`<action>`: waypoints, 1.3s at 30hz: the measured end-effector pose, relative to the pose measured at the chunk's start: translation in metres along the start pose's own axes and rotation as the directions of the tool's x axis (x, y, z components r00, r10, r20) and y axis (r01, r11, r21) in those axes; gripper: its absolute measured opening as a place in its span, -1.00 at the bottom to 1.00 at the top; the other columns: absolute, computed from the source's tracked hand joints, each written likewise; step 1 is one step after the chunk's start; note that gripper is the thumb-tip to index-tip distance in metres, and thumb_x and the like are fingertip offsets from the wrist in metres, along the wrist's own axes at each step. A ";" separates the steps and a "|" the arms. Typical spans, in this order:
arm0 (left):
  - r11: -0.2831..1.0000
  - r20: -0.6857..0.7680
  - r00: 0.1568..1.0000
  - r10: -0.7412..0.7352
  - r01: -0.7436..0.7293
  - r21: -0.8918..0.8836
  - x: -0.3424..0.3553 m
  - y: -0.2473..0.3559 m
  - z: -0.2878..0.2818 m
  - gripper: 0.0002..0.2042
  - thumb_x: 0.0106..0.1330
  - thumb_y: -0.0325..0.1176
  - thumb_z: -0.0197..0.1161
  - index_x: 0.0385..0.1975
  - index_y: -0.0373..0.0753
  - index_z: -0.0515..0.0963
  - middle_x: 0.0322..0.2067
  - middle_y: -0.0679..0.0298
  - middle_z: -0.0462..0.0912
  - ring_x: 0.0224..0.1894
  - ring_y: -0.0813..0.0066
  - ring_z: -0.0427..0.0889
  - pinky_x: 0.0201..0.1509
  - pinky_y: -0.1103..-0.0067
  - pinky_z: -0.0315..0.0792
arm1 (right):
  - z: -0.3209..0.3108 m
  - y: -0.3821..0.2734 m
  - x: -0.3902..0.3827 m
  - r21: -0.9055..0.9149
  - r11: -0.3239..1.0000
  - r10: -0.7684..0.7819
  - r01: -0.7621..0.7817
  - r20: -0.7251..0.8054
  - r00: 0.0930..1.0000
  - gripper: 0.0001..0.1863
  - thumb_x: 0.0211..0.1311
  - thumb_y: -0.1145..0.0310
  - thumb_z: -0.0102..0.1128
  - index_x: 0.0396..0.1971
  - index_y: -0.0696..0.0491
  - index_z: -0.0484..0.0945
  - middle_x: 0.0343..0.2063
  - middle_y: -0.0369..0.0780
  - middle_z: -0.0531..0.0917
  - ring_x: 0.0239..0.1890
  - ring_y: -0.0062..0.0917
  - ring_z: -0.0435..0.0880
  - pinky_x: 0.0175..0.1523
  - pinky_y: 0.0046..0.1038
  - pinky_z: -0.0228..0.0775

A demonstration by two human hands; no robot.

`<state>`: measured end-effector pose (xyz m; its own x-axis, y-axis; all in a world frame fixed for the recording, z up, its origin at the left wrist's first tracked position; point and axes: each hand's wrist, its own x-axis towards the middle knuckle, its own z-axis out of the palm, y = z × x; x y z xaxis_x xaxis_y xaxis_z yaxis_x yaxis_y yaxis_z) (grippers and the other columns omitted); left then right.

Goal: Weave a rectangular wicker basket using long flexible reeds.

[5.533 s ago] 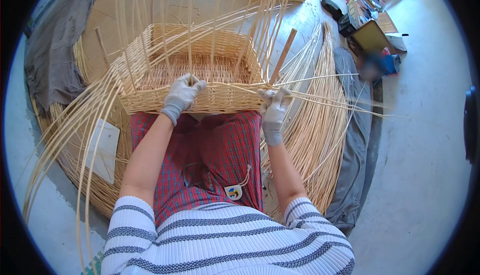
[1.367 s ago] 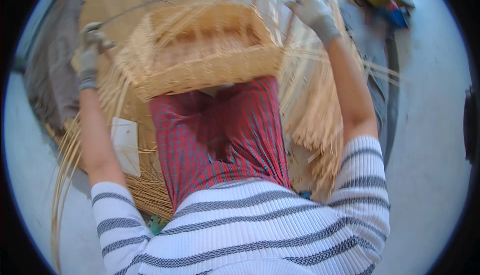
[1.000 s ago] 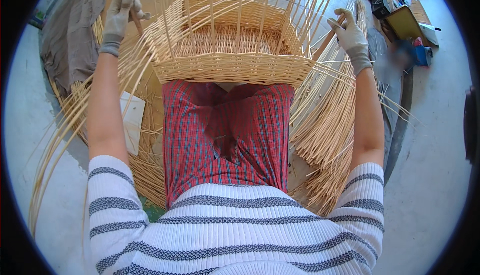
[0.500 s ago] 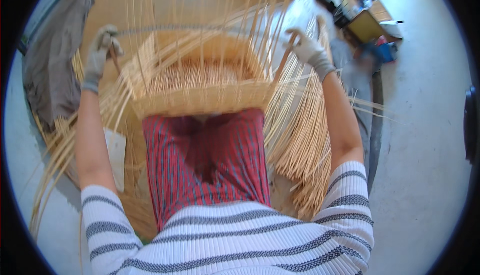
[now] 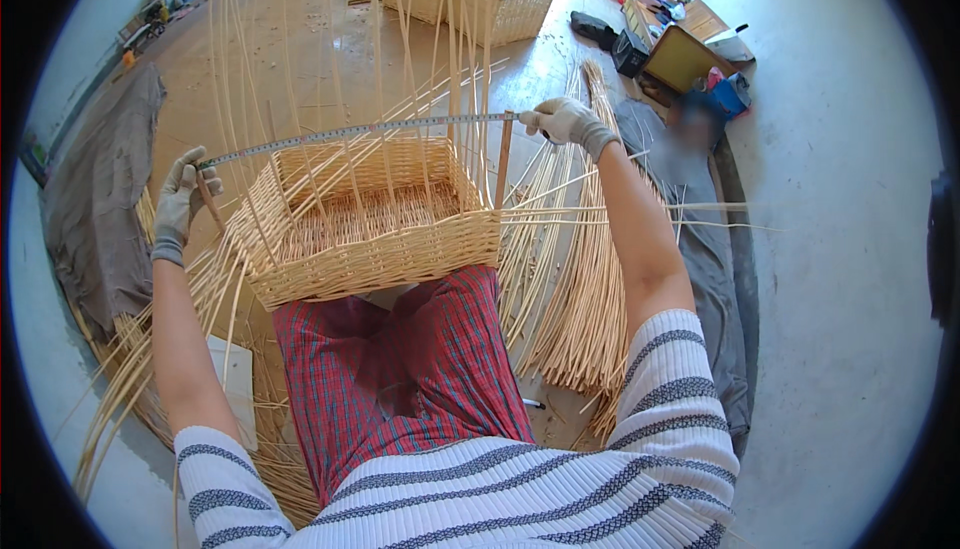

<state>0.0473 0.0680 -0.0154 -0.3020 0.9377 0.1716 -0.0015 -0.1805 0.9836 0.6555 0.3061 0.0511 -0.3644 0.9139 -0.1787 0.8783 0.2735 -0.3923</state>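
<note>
A half-woven rectangular wicker basket (image 5: 385, 267) rests against my red plaid-covered lap, with tall upright canes rising from its sides. A metal tape measure (image 5: 360, 131) stretches across above it, slanting up to the right. My gloved left hand (image 5: 178, 207) is closed on the tape's left end, beside a short brown corner stick (image 5: 209, 200). At the other end, my gloved right hand (image 5: 568, 123) grips the tape near the top of the right corner stick (image 5: 503, 161). The tape's case is mostly hidden by that hand.
Bundles of long canes (image 5: 585, 299) lie on the floor to the right, and loose canes (image 5: 190, 319) spread to the left. Grey cloths (image 5: 105, 189) flank both sides. Two finished-looking wicker baskets (image 5: 505, 7) stand farther off, near a cluttered small table (image 5: 690, 54).
The view has shifted, showing more floor and the far baskets. Both hands and the basket sit lower and farther left in the picture. The tape now tilts up to the right.
</note>
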 end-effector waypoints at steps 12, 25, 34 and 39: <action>0.250 -0.312 0.704 0.638 0.194 0.949 0.007 0.059 0.063 -0.43 0.29 -0.05 0.25 0.21 -0.26 0.41 0.14 -0.01 0.51 0.20 0.07 0.47 0.29 0.34 0.32 | 0.117 -0.006 -0.071 0.206 0.933 -0.338 0.294 0.229 0.913 -0.70 0.32 0.17 0.09 -0.35 0.10 0.65 -0.54 -0.14 0.63 -0.45 -0.40 0.64 -0.26 -0.35 0.47; 0.573 -0.258 0.940 0.224 0.087 0.815 -0.223 -0.122 0.097 -0.64 0.28 -0.34 0.25 0.09 -0.13 0.51 0.00 0.12 0.58 -0.04 0.18 0.58 0.12 0.37 0.41 | 0.287 0.007 -0.180 0.203 0.967 -0.062 0.155 -0.404 0.913 -0.82 0.24 0.35 0.23 -0.21 0.09 0.62 -0.31 -0.13 0.69 -0.23 -0.31 0.68 -0.10 -0.40 0.51; 0.135 -0.004 0.997 0.072 -0.006 0.991 -0.185 -0.139 0.018 -0.32 0.18 -0.04 0.34 0.32 -0.01 0.33 0.32 0.05 0.31 0.36 0.04 0.25 0.44 0.28 0.10 | 0.312 -0.338 -0.049 0.762 0.643 -0.085 0.080 -0.033 0.996 0.27 -0.04 -0.25 0.40 0.41 0.29 -0.11 0.33 0.18 0.20 0.38 -0.13 0.23 0.44 -0.32 0.08; 0.443 0.058 0.980 0.192 -0.139 0.886 -0.177 -0.136 0.010 -0.25 0.00 -0.01 0.49 0.26 -0.02 0.41 -0.13 0.14 0.66 -0.19 0.25 0.66 -0.11 0.37 0.52 | 0.353 -0.371 0.022 0.888 0.433 0.364 -0.151 -0.019 0.931 0.55 -0.39 -0.42 0.47 0.43 0.23 -0.25 0.41 0.17 -0.06 0.48 -0.12 -0.04 0.46 -0.27 0.03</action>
<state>0.1109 -0.0706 -0.1786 -0.2410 0.9012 0.3602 0.8857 0.0524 0.4613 0.2124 0.1189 -0.1261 -0.0135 0.9564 -0.2919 0.1606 -0.2861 -0.9446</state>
